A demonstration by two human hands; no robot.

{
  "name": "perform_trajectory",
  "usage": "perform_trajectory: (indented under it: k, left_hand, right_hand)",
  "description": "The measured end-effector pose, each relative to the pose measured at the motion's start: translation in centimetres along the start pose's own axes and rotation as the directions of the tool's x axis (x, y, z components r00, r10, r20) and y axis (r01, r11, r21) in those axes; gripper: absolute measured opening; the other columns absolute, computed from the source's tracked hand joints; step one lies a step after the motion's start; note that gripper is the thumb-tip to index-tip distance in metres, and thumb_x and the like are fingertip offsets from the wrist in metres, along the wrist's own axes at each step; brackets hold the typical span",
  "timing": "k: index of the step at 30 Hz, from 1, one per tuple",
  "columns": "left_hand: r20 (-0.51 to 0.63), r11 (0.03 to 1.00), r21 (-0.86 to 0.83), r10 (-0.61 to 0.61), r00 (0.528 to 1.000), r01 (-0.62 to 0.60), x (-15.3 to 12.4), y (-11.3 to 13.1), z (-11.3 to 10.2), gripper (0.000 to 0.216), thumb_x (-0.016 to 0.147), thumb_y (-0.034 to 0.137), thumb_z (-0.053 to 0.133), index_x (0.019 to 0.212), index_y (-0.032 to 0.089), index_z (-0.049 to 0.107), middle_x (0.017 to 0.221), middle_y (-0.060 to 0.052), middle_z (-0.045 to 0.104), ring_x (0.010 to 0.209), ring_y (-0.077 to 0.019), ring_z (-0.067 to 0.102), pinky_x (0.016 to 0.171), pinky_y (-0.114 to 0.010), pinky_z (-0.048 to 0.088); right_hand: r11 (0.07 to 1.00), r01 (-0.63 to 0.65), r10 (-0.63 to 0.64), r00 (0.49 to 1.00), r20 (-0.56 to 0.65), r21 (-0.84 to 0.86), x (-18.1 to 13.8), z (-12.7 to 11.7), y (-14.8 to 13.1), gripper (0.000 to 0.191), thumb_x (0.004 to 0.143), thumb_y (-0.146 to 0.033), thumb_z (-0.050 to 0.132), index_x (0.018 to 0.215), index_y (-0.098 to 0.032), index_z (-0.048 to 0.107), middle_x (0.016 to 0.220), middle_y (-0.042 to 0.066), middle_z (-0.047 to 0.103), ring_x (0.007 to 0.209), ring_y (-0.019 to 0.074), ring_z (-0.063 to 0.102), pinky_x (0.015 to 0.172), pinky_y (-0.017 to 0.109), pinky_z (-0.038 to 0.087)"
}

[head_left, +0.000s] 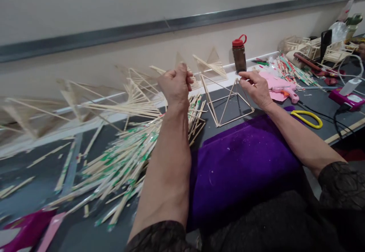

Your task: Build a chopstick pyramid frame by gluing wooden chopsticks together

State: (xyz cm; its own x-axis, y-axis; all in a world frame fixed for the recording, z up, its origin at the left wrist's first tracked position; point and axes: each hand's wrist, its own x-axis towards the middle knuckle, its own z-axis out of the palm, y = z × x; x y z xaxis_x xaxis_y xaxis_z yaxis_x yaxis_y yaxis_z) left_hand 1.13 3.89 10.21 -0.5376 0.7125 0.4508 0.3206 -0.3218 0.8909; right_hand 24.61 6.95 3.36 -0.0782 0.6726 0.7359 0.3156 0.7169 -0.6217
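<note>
My left hand (pixel 177 83) is raised above the pile of sticks, its fingers curled closed; whatever they hold, if anything, is hidden. At the top corner of a stick frame (pixel 225 122), my right hand (pixel 256 88) has thumb and fingertips closed around the joint. The frame is built of thin wooden sticks and stands on the dark table beyond a purple cloth (pixel 242 157). Just right of my right hand lies a pink glue gun (pixel 288 90). Beneath my left forearm spreads a heap of paired chopsticks (pixel 122 164) in clear and green wrappers.
Twisted stick structures (pixel 134 100) line the wall. A brown bottle with a red lid (pixel 238 54) stands behind the frame. Yellow-handled scissors (pixel 308 119), a purple power strip (pixel 348 99) and cords lie at right. Another purple device (pixel 25 229) sits at the lower left.
</note>
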Motion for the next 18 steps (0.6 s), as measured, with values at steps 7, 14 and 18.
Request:
perform_trajectory:
  k: [7,14,18]
  left_hand:
    - [0.139,0.996,0.086,-0.032,0.990,0.020,1.6,-2.2,0.9,0.036,0.067,0.048,0.084,0.088,0.020,0.075,0.080,-0.005,0.076,0.052,-0.0115,0.058,0.037,-0.021,0.030]
    - [0.110,0.995,0.076,-0.075,0.991,0.066,1.0,-2.3,2.2,0.004,0.075,0.024,0.073,0.074,0.021,0.070,0.053,0.006,0.056,0.050,-0.0105,0.051,0.044,-0.024,0.031]
    - [0.106,0.997,0.010,-0.072,0.992,0.071,0.6,-1.9,2.7,0.004,0.076,0.016,0.069,0.073,0.019,0.069,0.056,0.007,0.058,0.048,-0.0087,0.050,0.045,-0.024,0.032]
  right_hand:
    - [1.000,0.017,-0.017,1.000,0.026,-0.004,0.4,0.1,0.0,0.024,0.094,-0.036,0.064,0.112,-0.025,0.076,0.100,0.002,0.072,0.086,0.0174,0.064,0.087,0.038,0.055]
    - [0.998,0.066,-0.065,0.995,0.080,-0.009,1.3,0.4,-0.2,0.029,0.098,-0.050,0.063,0.107,-0.027,0.077,0.101,0.001,0.071,0.093,0.0169,0.064,0.094,0.039,0.055]
    - [0.997,0.078,-0.077,0.994,0.079,-0.009,1.3,0.2,-0.4,0.034,0.100,-0.053,0.060,0.099,-0.025,0.078,0.094,0.001,0.071,0.091,0.0156,0.064,0.094,0.038,0.055]
